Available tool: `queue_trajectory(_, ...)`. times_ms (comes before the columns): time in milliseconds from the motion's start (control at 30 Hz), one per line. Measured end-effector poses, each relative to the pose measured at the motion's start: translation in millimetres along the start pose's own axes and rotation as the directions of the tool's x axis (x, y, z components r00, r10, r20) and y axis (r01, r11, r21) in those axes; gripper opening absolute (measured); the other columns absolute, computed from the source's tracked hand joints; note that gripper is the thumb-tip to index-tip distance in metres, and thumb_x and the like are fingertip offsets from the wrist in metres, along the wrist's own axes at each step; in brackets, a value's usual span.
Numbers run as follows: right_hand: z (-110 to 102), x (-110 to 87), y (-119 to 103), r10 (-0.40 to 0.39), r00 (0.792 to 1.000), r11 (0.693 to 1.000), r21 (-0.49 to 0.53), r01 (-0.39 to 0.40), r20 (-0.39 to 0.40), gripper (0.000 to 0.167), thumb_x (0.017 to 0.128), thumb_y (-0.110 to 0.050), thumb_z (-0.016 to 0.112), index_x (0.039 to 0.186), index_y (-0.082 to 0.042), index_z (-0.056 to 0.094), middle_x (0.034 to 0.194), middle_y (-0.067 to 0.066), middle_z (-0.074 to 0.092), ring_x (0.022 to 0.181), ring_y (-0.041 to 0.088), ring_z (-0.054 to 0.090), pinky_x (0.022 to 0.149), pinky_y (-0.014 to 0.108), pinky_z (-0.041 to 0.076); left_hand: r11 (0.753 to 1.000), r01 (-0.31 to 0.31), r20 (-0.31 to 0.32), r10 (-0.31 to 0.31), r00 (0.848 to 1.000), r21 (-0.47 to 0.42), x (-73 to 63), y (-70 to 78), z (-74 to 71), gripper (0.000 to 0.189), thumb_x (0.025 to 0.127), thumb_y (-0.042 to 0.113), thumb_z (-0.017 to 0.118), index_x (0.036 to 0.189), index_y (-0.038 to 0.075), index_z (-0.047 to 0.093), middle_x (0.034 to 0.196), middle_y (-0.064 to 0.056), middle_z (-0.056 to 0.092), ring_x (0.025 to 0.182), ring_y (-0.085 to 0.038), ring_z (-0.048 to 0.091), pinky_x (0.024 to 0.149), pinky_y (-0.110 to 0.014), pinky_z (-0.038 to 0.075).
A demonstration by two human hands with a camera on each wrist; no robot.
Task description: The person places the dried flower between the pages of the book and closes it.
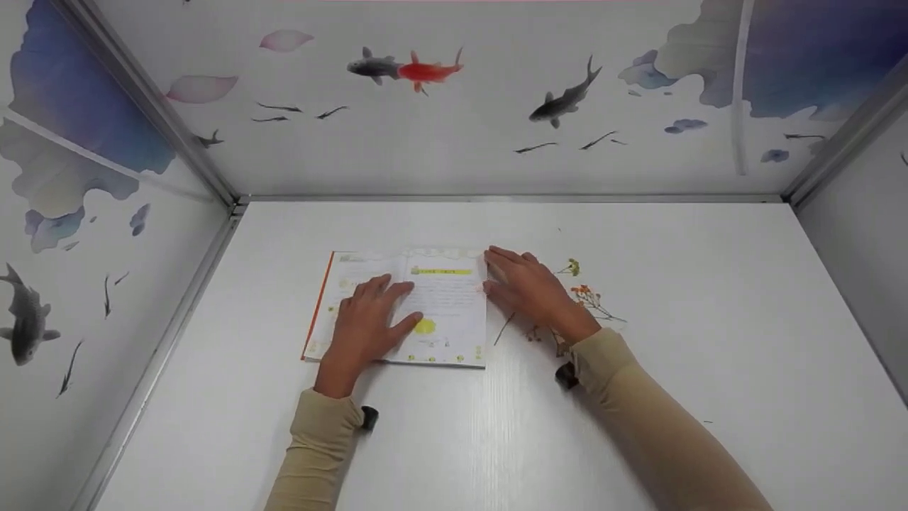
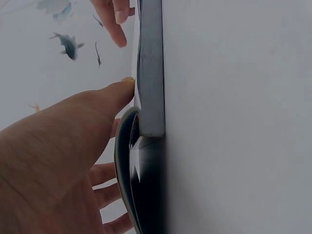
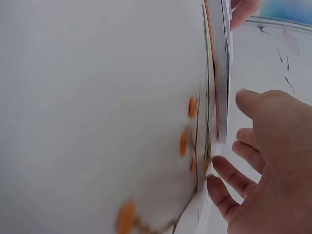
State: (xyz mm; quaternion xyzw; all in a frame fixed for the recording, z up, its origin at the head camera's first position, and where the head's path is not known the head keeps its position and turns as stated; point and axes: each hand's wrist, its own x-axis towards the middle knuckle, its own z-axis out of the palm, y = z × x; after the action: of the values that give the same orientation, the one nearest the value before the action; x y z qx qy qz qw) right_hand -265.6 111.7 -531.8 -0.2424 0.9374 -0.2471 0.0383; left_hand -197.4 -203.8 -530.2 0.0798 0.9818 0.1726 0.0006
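An open book (image 1: 454, 305) lies on the white table, its pages printed with small text and yellow marks. My left hand (image 1: 365, 323) rests across the inner part of its left page, fingers spread and the thumb over the right page. In the left wrist view, the page block (image 2: 151, 73) shows edge-on, with a bent half of the book (image 2: 122, 151) beside it under the hand. My right hand (image 1: 532, 287) is at the book's right edge, fingertips near the upper corner. From the right wrist, its fingers (image 3: 234, 175) look loosely bent, with nothing between them.
Right of the book lie a dried sprig with orange flowers (image 1: 586, 294), a yellow-green flower sprig (image 1: 572, 267) and thin stems (image 1: 504, 329), partly under the right forearm. Panels with painted fish (image 1: 429, 69) wall the table (image 1: 454, 440) at the back and sides.
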Motion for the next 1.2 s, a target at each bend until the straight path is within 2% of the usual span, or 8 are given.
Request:
queue_trajectory(100, -8, -5.0, 7, 0.039, 0.999, 0.998, 0.044, -0.037, -0.030, 0.058, 0.112, -0.037, 0.061, 0.164, -0.016, 0.048, 0.169, 0.006, 0.049, 0.154, 0.033, 0.049, 0.126, 0.053, 0.040, 1.000, 0.004, -0.009, -0.004, 1.000, -0.001, 2.0, 0.5, -0.6, 0.058, 0.103, 0.058, 0.068, 0.153, 0.030, 0.061, 0.166, -0.012, 0.049, 0.153, -0.037, 0.045, 0.116, -0.066, 0.041)
queue_trajectory(200, -16, -13.4, 18, 0.070, 0.995, 0.995, 0.070, -0.064, -0.075, 0.050, 0.110, -0.032, 0.065, 0.157, -0.016, 0.058, 0.158, 0.009, 0.060, 0.142, 0.033, 0.058, 0.115, 0.052, 0.051, 1.000, 0.000, -0.020, 0.000, 1.000, 0.002, 4.4, 0.4, -0.6, 0.056, 0.103, 0.058, 0.069, 0.150, 0.030, 0.063, 0.162, -0.011, 0.053, 0.148, -0.037, 0.049, 0.112, -0.065, 0.043)
queue_trajectory(333, -27, -25.2, 36, 0.058, 0.988, 0.997, 0.053, -0.051, -0.144, 0.039, 0.106, -0.022, 0.071, 0.144, -0.011, 0.068, 0.138, 0.012, 0.071, 0.126, 0.035, 0.065, 0.103, 0.053, 0.055, 1.000, -0.009, -0.040, 0.010, 0.999, 0.010, 7.4, -0.6, 0.1, 0.052, 0.102, 0.058, 0.070, 0.145, 0.029, 0.067, 0.155, -0.011, 0.058, 0.140, -0.038, 0.053, 0.106, -0.064, 0.045)
queue_trajectory(467, -37, -33.6, 52, 0.055, 0.981, 0.998, 0.012, -0.054, -0.187, 0.030, 0.102, -0.015, 0.074, 0.131, -0.007, 0.075, 0.123, 0.014, 0.074, 0.116, 0.035, 0.066, 0.097, 0.053, 0.056, 1.000, -0.004, -0.044, 0.005, 0.999, 0.022, 9.2, -1.6, 1.0, 0.049, 0.102, 0.058, 0.070, 0.142, 0.030, 0.068, 0.149, -0.010, 0.060, 0.135, -0.037, 0.055, 0.104, -0.062, 0.047)
queue_trajectory(700, -46, -40.7, 69, 0.101, 0.980, 0.993, -0.049, -0.111, -0.169, 0.020, 0.103, -0.016, 0.070, 0.117, -0.004, 0.079, 0.110, 0.015, 0.073, 0.107, 0.036, 0.065, 0.095, 0.056, 0.052, 1.000, 0.018, -0.040, -0.017, 0.999, 0.004, 9.9, -1.8, 1.5, 0.047, 0.102, 0.057, 0.070, 0.140, 0.029, 0.069, 0.145, -0.010, 0.059, 0.133, -0.036, 0.053, 0.103, -0.060, 0.046)
queue_trajectory(967, -49, -39.8, 70, 0.172, 0.976, 0.980, -0.074, -0.183, -0.137, 0.018, 0.105, -0.021, 0.072, 0.110, -0.004, 0.078, 0.107, 0.012, 0.070, 0.102, 0.032, 0.061, 0.096, 0.053, 0.051, 1.000, 0.017, -0.035, -0.018, 0.999, -0.006, 11.2, -0.5, 0.7, 0.047, 0.103, 0.056, 0.070, 0.140, 0.028, 0.069, 0.143, -0.009, 0.059, 0.133, -0.035, 0.053, 0.103, -0.059, 0.045)
queue_trajectory(1200, -49, -39.2, 69, 0.124, 0.981, 0.976, -0.163, -0.148, -0.149, 0.016, 0.105, -0.015, 0.068, 0.105, -0.001, 0.076, 0.099, 0.013, 0.068, 0.095, 0.031, 0.061, 0.087, 0.049, 0.050, 1.000, 0.011, -0.034, -0.012, 0.999, -0.018, 11.7, 1.7, 0.2, 0.045, 0.103, 0.055, 0.070, 0.139, 0.028, 0.069, 0.143, -0.009, 0.059, 0.132, -0.036, 0.052, 0.103, -0.060, 0.045)
